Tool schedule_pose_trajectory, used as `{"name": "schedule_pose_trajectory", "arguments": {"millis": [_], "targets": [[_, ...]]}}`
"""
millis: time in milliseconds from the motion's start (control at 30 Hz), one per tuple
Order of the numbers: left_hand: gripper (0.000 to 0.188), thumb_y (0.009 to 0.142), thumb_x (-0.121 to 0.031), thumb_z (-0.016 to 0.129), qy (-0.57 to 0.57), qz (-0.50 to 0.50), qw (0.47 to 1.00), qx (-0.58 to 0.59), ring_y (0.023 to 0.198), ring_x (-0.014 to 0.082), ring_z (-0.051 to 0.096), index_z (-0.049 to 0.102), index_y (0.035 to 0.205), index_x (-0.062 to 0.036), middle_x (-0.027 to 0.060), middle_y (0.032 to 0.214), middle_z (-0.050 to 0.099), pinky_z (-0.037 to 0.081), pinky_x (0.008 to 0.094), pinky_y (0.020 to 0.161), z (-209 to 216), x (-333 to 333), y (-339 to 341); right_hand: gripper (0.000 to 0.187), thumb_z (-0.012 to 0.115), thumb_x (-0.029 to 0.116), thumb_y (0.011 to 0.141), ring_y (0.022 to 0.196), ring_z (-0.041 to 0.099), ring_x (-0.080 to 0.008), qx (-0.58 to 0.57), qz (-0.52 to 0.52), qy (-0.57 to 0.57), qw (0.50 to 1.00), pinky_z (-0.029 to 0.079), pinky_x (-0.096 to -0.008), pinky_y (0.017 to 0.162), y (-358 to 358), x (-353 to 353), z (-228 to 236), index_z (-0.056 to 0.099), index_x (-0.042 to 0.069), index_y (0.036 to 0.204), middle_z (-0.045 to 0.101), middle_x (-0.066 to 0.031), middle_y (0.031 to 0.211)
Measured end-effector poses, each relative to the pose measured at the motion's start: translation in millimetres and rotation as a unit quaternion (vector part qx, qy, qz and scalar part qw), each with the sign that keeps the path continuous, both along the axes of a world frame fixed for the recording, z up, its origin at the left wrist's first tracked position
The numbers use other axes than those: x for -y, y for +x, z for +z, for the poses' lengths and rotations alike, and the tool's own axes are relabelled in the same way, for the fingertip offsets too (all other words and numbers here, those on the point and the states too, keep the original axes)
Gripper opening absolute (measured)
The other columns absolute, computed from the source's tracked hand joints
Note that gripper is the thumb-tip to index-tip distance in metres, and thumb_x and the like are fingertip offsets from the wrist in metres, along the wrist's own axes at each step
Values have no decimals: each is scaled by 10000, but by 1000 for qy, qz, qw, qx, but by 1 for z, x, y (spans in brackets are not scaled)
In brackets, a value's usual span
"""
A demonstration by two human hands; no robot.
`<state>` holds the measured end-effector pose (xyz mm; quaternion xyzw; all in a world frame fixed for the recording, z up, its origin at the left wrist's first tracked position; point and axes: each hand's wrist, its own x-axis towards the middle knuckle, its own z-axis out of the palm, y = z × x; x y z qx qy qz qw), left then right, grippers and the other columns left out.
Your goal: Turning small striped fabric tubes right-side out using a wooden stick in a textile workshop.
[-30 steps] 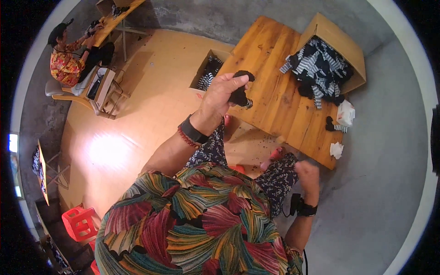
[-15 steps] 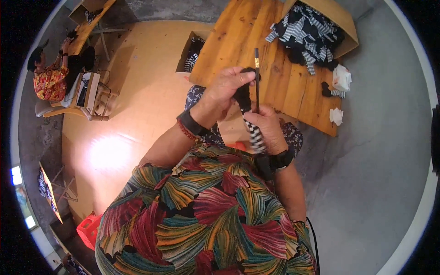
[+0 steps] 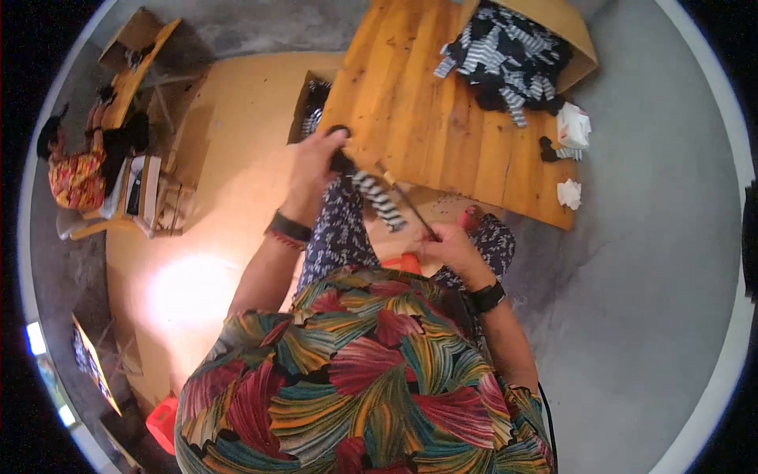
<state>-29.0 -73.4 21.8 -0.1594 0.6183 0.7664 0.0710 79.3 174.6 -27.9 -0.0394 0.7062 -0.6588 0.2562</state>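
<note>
My left hand (image 3: 309,170) is raised beside the near left edge of the wooden table, its fingers closed on the black end of a knitted piece. The black-and-white striped part of this knitted piece (image 3: 379,201) hangs down to the right of the hand. Lower and further right, my right hand (image 3: 454,251) grips one end of a thin dark stick (image 3: 412,207). The stick slants up and left, with a gold-coloured band near its far end. Its tip appears apart from the knitted piece.
On the wooden table (image 3: 395,95), a cardboard box (image 3: 580,35) lies with many striped knitted pieces (image 3: 513,59) spilling out. A tissue pack (image 3: 573,126) and crumpled tissue (image 3: 568,193) lie near the right edge. Another person (image 3: 76,180) sits far left; a red stool (image 3: 163,424) stands lower left.
My hands have moved apart. The left has carried the knitted piece left, and the right has lowered with the stick, which now tilts left and is away from the piece.
</note>
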Motion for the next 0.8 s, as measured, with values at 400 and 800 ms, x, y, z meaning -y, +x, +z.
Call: {"name": "schedule_pose_trajectory", "arguments": {"millis": [400,800], "targets": [[397,742,-295,626,-215,67,974,-11,471,96,478,526,1042,-54,31,735,539,396,211,416,-48,140,-136,89,549,99,759,509,445,-64,46,-325,40,944,361,-213,450,-104,-125,-52,568,29,809,486,22,605],[356,770,-164,578,-188,55,980,-27,742,124,524,498,1091,-32,28,880,544,437,237,646,-99,76,-128,287,566,197,758,738,576,-280,-225,-354,313,852,443,-361,658,-275,-173,-78,551,57,1008,600,-131,814]]}}
